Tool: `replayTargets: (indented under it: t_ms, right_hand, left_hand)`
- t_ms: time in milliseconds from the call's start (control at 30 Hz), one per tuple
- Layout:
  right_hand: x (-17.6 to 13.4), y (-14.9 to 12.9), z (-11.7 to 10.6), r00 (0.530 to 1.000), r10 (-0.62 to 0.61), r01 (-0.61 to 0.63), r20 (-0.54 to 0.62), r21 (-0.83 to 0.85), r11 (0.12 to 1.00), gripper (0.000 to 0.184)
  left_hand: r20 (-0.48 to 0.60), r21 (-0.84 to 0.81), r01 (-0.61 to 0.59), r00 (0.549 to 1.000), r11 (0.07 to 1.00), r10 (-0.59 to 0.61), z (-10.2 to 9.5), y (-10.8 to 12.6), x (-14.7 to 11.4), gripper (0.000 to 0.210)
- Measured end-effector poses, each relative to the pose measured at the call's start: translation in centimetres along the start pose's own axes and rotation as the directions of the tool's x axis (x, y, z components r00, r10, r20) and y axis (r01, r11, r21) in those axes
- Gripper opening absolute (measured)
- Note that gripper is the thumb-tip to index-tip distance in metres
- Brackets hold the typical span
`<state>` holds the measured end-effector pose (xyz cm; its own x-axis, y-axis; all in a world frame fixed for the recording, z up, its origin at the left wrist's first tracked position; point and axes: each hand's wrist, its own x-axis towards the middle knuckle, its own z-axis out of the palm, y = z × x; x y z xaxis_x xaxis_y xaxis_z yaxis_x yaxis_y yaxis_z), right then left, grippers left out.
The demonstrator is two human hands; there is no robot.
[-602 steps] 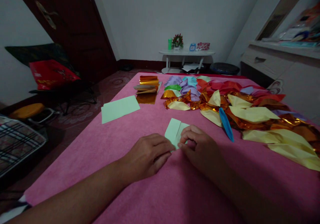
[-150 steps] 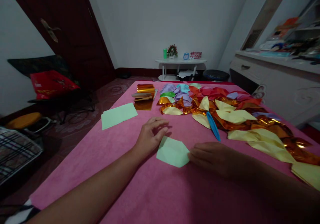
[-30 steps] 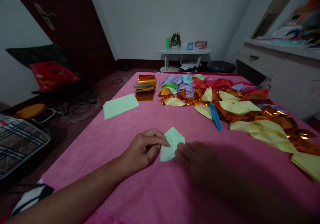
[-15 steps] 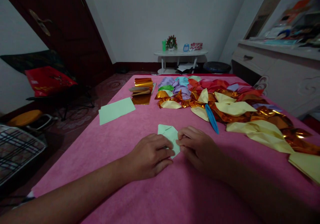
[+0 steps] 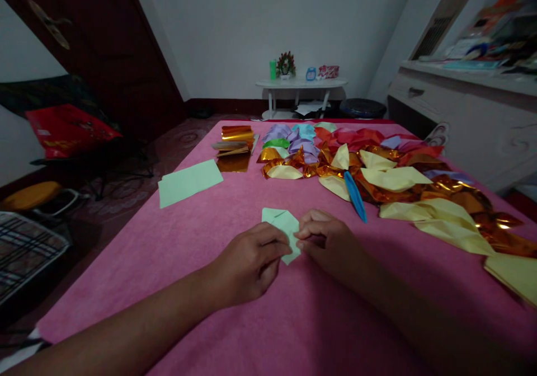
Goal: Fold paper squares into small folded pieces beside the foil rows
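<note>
Between my two hands lies a pale green sheet of paper [image 5: 280,219] with folded corners, low over the pink cloth. My left hand [image 5: 254,261] has its fingers closed on the paper's left and lower part, hiding some of it. On the right edge, my right hand [image 5: 323,239] pinches the same paper between thumb and fingers. A stack of flat pale green sheets [image 5: 191,182] rests farther off to the left. Right of the hands, a narrow blue folded piece [image 5: 356,197] leans among folded yellow papers [image 5: 396,179].
Shiny gold foil sheets [image 5: 234,162] are piled at the back left of the pink-covered table [image 5: 184,309]. Folded gold, red and purple papers [image 5: 308,151] spread across the far right. Loose yellow sheets [image 5: 514,272] lie at the right edge. A white oval table [image 5: 302,83] stands beyond.
My left hand's lower fingers have curled in under it, while both hands stay on the green paper. The whole view has shifted slightly.
</note>
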<state>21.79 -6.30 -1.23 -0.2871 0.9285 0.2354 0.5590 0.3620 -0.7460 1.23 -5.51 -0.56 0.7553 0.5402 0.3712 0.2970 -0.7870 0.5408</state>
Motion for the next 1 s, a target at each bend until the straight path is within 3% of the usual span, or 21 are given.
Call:
replayTargets:
  t_ms: [167,333,600,800,1000]
  right_hand:
    - [-0.1,-0.3,-0.1,0.999,0.043,-0.043,0.005,0.017,0.999,0.014]
    - [-0.1,-0.5,-0.2,0.998,0.070,-0.070,-0.007,0.003,0.998,0.016]
    - [-0.1,-0.3,0.1,0.999,0.046,-0.045,-0.024,0.014,0.999,0.016]
    - [0.0,-0.5,0.1,0.999,0.041,-0.041,-0.029,-0.001,0.999,0.015]
    - [0.1,-0.5,0.0,0.999,0.030,-0.031,-0.024,-0.033,0.999,0.016]
  left_hand:
    - [0.009,-0.094,0.067,0.998,0.993,-0.067,-0.4,-0.1,0.6,0.036]
    - [-0.035,-0.091,0.121,0.992,0.989,-0.124,0.0,-0.2,0.6,0.014]
    - [-0.113,-0.114,0.279,0.950,0.954,-0.291,0.4,0.3,0.6,0.015]
    - [-0.161,-0.067,0.352,0.920,0.934,-0.358,1.0,0.7,0.8,0.016]
    - [-0.194,0.135,0.326,0.935,0.936,-0.298,1.2,0.6,0.7,0.011]
